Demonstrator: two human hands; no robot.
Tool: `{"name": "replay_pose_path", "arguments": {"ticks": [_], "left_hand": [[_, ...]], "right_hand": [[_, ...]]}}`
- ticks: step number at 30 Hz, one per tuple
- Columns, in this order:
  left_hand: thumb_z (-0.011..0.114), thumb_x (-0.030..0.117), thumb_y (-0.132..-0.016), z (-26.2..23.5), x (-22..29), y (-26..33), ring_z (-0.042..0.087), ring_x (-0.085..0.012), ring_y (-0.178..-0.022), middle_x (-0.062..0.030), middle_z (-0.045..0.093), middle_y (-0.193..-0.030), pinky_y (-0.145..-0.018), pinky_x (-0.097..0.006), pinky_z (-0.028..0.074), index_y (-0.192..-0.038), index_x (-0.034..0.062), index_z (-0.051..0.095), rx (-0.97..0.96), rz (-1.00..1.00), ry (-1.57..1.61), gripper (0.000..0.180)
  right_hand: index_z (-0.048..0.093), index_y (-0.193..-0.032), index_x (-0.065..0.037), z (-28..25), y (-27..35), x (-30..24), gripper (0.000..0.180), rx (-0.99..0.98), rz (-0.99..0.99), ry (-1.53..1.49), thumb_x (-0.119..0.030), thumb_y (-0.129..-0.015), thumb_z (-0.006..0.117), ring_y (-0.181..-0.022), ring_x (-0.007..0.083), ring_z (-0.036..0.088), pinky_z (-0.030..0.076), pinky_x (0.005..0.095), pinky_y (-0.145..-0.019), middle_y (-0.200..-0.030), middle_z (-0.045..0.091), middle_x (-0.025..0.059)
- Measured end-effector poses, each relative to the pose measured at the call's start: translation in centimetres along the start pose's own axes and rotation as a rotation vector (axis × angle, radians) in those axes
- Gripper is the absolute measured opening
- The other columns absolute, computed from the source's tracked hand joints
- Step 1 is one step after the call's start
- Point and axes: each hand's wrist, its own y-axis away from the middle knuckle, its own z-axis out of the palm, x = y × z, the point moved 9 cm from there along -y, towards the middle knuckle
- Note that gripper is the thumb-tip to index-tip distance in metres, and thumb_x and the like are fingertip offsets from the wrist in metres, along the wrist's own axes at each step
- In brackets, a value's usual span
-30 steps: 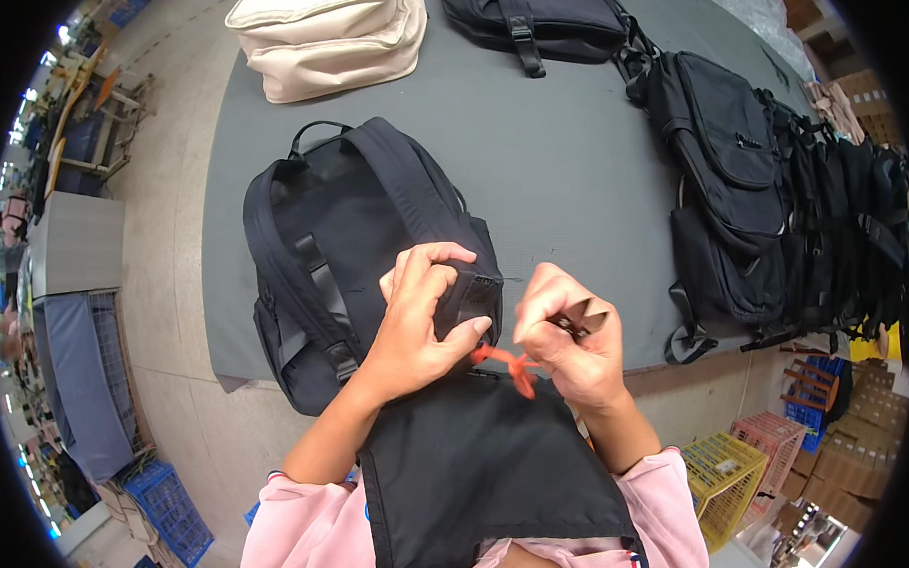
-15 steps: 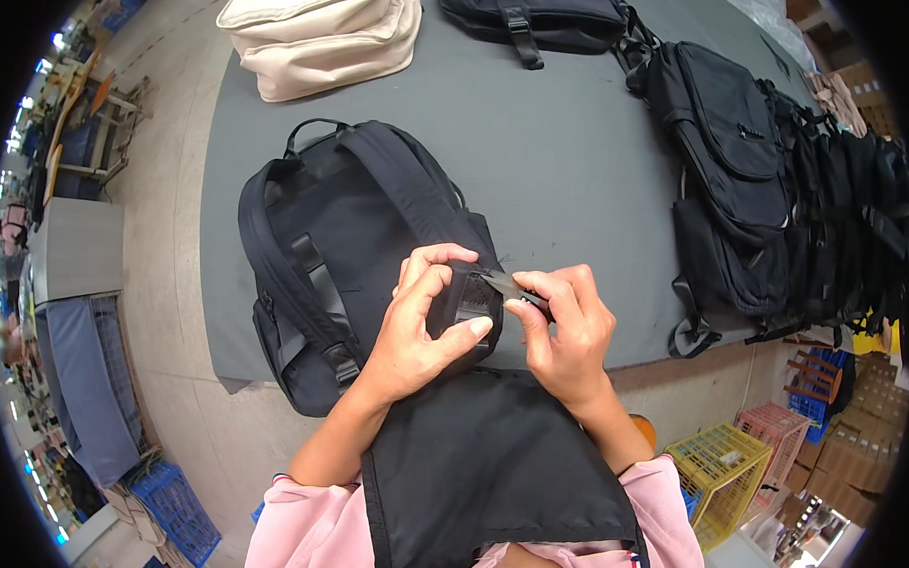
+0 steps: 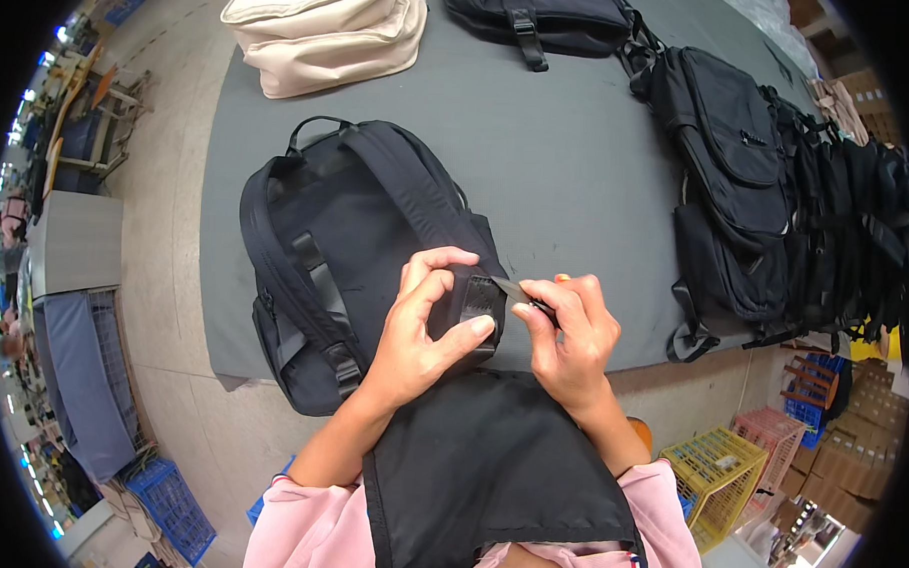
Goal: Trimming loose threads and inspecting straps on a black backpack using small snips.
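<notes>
A black backpack [image 3: 366,226] lies on the table's near edge, its shoulder straps facing up. My left hand [image 3: 421,335] is closed on the backpack's lower right corner, thumb below and fingers above a stitched webbing end [image 3: 481,297]. In my right hand [image 3: 580,336] is a small pair of thread snips [image 3: 511,288], gripped between thumb and fingers. The tip of the snips points left and sits right beside the top of the stitched webbing. Whether the tip touches the stitching I cannot tell. My fingers hide the handles of the snips.
On the grey table [image 3: 568,188] stand a cream bag [image 3: 328,39] at the far left and another black bag [image 3: 544,22] at the back. Several black backpacks [image 3: 725,143] line the right side. A yellow crate [image 3: 713,473] stands on the floor at lower right.
The snips have drawn slightly right and away from the webbing, uncovering more of the stitching. My left hand keeps its hold on the backpack.
</notes>
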Motion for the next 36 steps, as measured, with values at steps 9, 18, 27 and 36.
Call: {"name": "replay_pose_path", "arguments": {"ticks": [9,18,27,36], "left_hand": [[0.057,0.02,-0.092,1.7,-4.1,3.4,0.057,-0.0209,-0.084,-0.0107,0.055,-0.092,-0.079,-0.039,0.046,-0.097,0.0011,0.054,0.033,-0.382,1.094,0.02],[0.051,0.04,-0.093,3.7,-4.9,4.8,0.056,-0.0182,-0.072,-0.0119,0.058,-0.084,-0.068,-0.03,0.047,-0.114,-0.0029,0.055,-0.199,-0.537,0.778,0.048],[0.076,0.023,-0.07,1.8,5.4,4.6,0.028,-0.0483,-0.13,-0.0308,0.031,-0.139,-0.103,-0.058,0.024,-0.08,0.0013,0.056,0.234,0.732,-0.829,0.031],[0.066,0.049,-0.08,-0.5,-0.6,0.6,0.046,-0.0222,-0.1,-0.0072,0.051,-0.098,-0.101,-0.037,0.02,-0.102,0.0001,0.055,-0.114,0.026,-0.274,0.055]], "right_hand": [[0.064,-0.094,-0.001,3.9,1.1,4.7,0.009,-0.211,0.551,-0.712,-0.004,-0.085,0.063,-0.062,0.0049,0.048,0.041,0.0222,-0.055,-0.074,0.054,-0.0012],[0.048,-0.125,-0.002,9.0,1.5,4.3,0.045,-0.367,0.937,-1.265,-0.006,-0.084,0.067,-0.056,0.0017,0.048,0.038,0.0179,-0.044,-0.082,0.056,-0.0026],[0.063,-0.106,0.0,9.8,-0.4,3.5,0.019,-0.38,0.701,-1.1,-0.011,-0.091,0.058,-0.081,0.0052,0.056,0.045,0.0207,-0.073,-0.088,0.063,0.0005],[0.059,-0.105,-0.002,4.1,2.0,5.1,0.017,-0.133,0.635,-0.677,-0.006,-0.089,0.058,-0.061,0.0039,0.044,0.041,0.0202,-0.057,-0.071,0.049,-0.0027]]}}
